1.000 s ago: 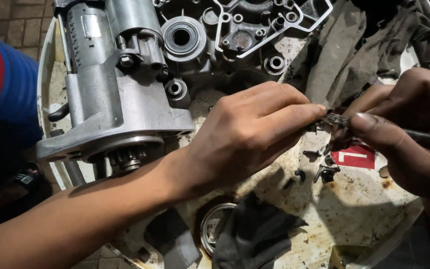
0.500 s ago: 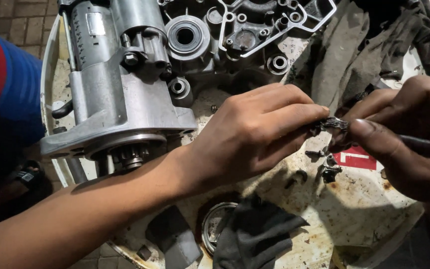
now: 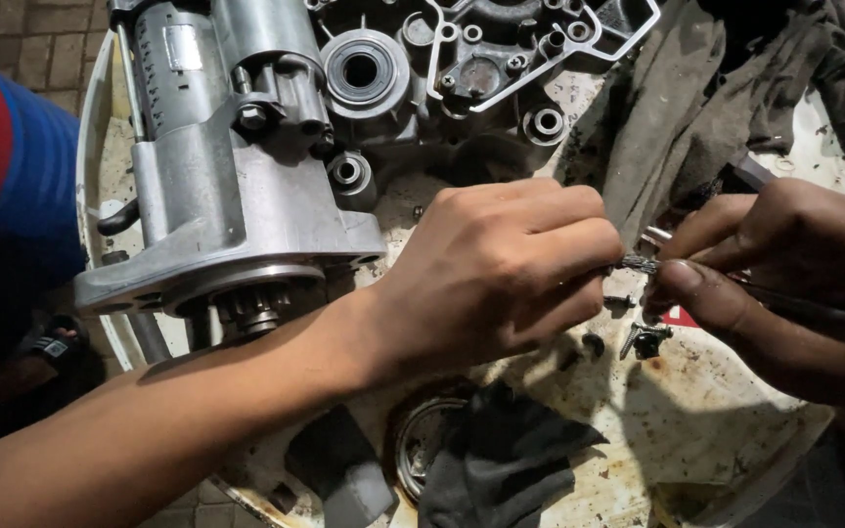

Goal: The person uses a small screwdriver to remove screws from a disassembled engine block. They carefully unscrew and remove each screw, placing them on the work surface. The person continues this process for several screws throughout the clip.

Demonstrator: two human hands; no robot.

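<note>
A small, dark, greasy metal part (image 3: 635,263) sits pinched between the two hands, above the right half of a stained white tray (image 3: 735,430). The left hand (image 3: 501,274) reaches in from the lower left, its fingers curled and its fingertips closed on the part's left end. The right hand (image 3: 784,274) comes in from the right edge, thumb and forefinger closed on the part's other end, with a thin dark tool (image 3: 814,311) also gripped in it and running off to the right. What kind of part it is cannot be told at this size.

Just below the hands, a few small dark fasteners (image 3: 645,339) lie loose on the tray. A dark rag (image 3: 501,460) lies at the tray's near edge, beside a round metal ring (image 3: 422,445). A grimy grey cloth (image 3: 726,98) is heaped at the upper right. On the tray's left side rests a grey starter motor (image 3: 227,186), its pinion gear (image 3: 251,311) facing the camera, and behind it an engine case (image 3: 462,68) with a bearing bore. A blue and red sleeve (image 3: 2,156) shows at the left edge.
</note>
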